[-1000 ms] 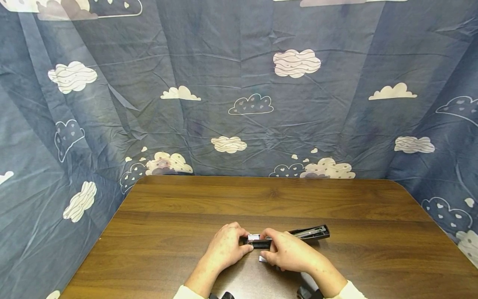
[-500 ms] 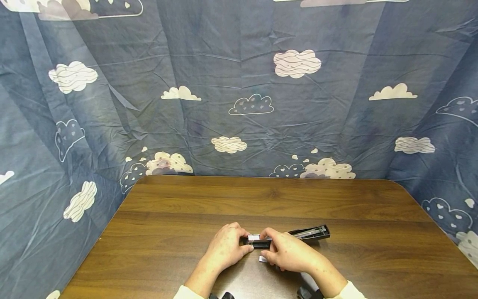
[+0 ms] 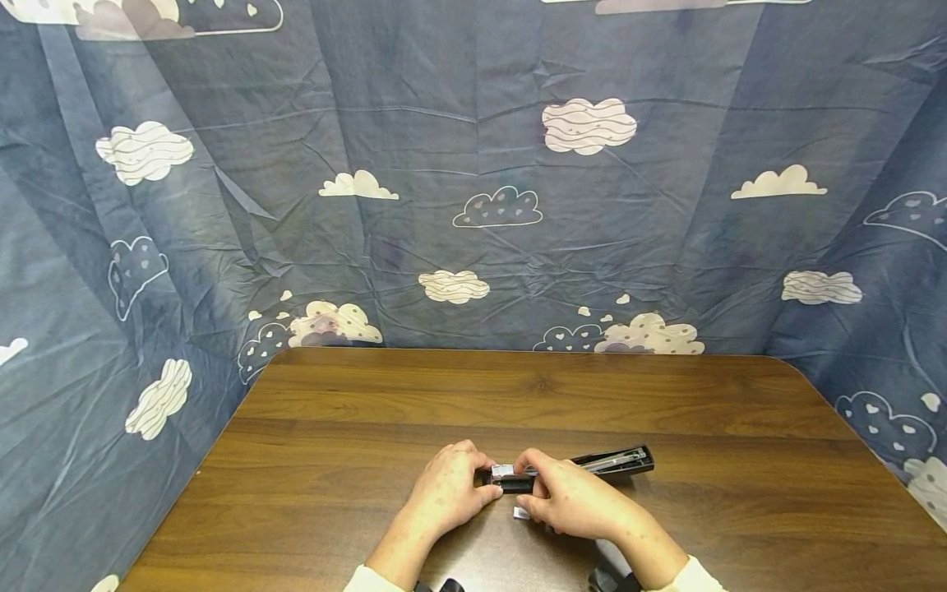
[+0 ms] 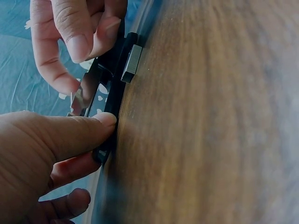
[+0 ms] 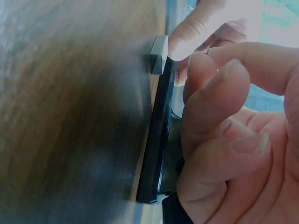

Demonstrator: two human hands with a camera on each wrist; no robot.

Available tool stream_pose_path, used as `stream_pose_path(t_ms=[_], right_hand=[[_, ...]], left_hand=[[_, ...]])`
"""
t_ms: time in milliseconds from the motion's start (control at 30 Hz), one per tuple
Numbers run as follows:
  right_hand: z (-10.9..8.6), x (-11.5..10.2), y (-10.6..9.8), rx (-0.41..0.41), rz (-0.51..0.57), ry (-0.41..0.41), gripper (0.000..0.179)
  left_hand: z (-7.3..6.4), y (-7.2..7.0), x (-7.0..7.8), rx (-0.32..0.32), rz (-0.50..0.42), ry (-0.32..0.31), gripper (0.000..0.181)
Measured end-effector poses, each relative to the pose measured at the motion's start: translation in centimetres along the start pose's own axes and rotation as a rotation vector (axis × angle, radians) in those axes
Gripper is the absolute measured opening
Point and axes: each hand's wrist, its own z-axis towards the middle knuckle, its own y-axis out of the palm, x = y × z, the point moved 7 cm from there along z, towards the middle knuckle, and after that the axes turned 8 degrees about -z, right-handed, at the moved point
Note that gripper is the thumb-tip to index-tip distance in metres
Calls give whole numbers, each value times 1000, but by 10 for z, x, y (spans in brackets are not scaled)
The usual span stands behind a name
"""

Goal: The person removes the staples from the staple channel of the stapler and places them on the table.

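Note:
A black stapler (image 3: 618, 464), swung wide open, lies across the front middle of the table, its top arm laid back to the right. My left hand (image 3: 448, 485) grips the left end of its base, thumb (image 4: 105, 119) on the near side. Over the middle of the stapler is my right hand (image 3: 580, 495), with its bent index finger (image 4: 58, 77) at the silver metal part (image 4: 84, 91). Its other fingers are curled in at the stapler and partly hide it. A small grey staple strip (image 3: 521, 513) lies on the table just in front of the base.
The brown wooden table (image 3: 355, 403) reaches back to a blue cloud-patterned cloth (image 3: 473, 247) hanging behind and at both sides. Dark wrist-camera mounts (image 3: 611, 579) show under the wrists at the bottom edge.
Almost nothing differs. Both hands keep their places at the stapler, with at most a tiny shift of the right fingers; the staple strip stays put.

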Motion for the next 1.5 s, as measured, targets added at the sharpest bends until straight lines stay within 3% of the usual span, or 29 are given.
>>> stream_pose_path(t_ms=[367,600,867,1200,1500], right_hand=[[0,-2,1,1,-34,0,33],[1,1,3,-10,-2,6,32],[5,-1,-7,121,-81,-30,18],[6,-3,-17,285,-221,-13,8],[6,-2,-18,315,-258,2,14]], left_hand=[[0,0,0,10,7,11,28],[0,1,0,12,13,13,28],[0,2,2,8,10,15,26],[1,3,3,7,10,19,28],[0,3,4,9,13,22,28]])
